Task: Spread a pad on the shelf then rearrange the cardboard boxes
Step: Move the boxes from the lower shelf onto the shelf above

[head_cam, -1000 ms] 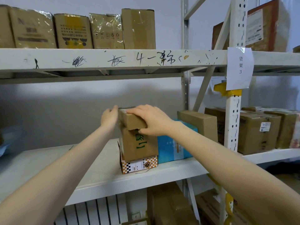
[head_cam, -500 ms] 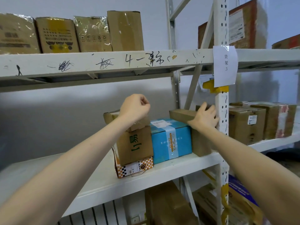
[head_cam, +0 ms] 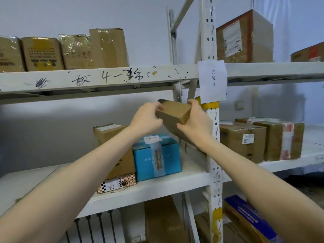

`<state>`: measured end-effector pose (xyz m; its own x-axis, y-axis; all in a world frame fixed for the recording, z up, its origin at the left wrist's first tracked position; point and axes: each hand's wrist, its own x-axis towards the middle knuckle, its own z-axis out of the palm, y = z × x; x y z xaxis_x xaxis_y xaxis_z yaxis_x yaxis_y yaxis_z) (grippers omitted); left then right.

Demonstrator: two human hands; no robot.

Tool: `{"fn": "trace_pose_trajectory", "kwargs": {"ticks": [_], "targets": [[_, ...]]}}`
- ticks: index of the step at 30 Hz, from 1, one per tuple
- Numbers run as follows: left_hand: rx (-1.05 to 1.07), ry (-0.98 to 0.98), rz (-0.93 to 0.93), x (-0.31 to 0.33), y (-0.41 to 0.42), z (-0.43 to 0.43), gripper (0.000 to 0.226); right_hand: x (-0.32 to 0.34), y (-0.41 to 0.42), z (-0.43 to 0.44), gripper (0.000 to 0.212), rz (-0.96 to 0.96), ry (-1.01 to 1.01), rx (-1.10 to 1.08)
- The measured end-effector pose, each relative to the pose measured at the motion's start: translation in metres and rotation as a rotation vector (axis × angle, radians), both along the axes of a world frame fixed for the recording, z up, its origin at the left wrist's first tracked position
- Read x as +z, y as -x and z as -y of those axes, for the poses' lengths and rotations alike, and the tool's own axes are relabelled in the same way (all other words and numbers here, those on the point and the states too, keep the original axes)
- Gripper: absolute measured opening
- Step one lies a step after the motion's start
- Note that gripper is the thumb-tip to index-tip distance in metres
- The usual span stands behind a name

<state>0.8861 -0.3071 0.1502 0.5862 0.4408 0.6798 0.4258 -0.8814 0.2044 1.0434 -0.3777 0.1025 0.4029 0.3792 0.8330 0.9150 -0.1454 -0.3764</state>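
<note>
Cardboard, plain brown and oblong, the small box [head_cam: 172, 114] is held in the air above the white metal middle shelf [head_cam: 184, 179], clear of everything on it. Its long axis runs from upper left, back towards the wall, down to the lower right, so it sits tilted with the near end dropping towards the person. The left hand [head_cam: 146, 118] curls round its upper far end; the right hand [head_cam: 197, 120] clasps the near side, fingers wrapped underneath. Below stands a blue taped carton [head_cam: 157, 156], beside a brown stack on an orange checkered box [head_cam: 116, 184]. The held box's lower end is hidden behind the right wrist, I think.
</note>
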Motion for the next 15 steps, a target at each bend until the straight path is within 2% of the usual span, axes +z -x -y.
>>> {"fn": "trace_pose_trajectory", "kwargs": {"ticks": [4, 6, 7, 8, 11, 13, 15], "targets": [[0.015, -0.037, -0.062, 0.008, -0.012, 0.025, 0.078, 0.007, 0.0, 0.034, 0.078, 0.187, -0.049, 0.207], [0.026, -0.108, -0.187, 0.009, -0.014, 0.032, 0.099, 0.006, -0.005, 0.046, 0.074, 0.273, -0.022, 0.357], [0.032, -0.171, -0.243, 0.007, -0.015, 0.037, 0.102, 0.004, -0.01, 0.052, 0.072, 0.308, -0.016, 0.427], [0.032, -0.237, -0.269, 0.006, -0.015, 0.04, 0.095, 0.002, -0.014, 0.055, 0.072, 0.338, -0.022, 0.484], [-0.003, -0.297, -0.229, 0.01, -0.013, 0.064, 0.054, 0.0, -0.027, 0.07, 0.079, 0.371, -0.107, 0.561], [-0.047, -0.238, -0.211, 0.022, -0.012, 0.085, 0.053, 0.005, -0.036, 0.08, 0.087, 0.329, -0.143, 0.549], [-0.056, -0.133, -0.182, 0.036, -0.013, 0.103, 0.064, 0.011, -0.046, 0.088, 0.092, 0.217, -0.11, 0.536]]}}
